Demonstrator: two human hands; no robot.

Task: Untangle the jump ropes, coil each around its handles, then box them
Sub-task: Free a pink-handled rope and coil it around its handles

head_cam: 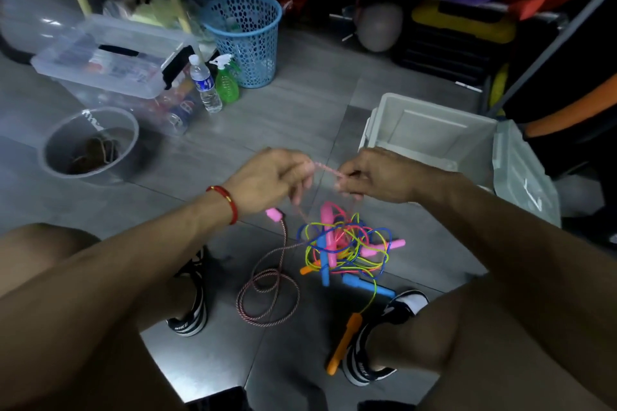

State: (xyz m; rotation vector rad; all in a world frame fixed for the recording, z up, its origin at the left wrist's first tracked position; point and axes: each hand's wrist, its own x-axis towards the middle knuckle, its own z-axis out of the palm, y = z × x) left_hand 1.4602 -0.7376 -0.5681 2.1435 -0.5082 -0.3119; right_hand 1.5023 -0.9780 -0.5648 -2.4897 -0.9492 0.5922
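Nearest, an orange handle (344,344) is lying on the floor (300,103) between the person's shoes. Just beyond it, a tangle of jump ropes (347,250) is sitting beside the loose coils of a pink twisted rope (267,297). Above them, the left hand (267,180) and the right hand (377,177) are each pinching a short stretch of that rope, both grips clenched on it. Farther right, a white box (430,130) is standing open.

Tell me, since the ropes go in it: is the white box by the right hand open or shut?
Open. The white box shows its bare inner walls, and its lid leans off its right side.
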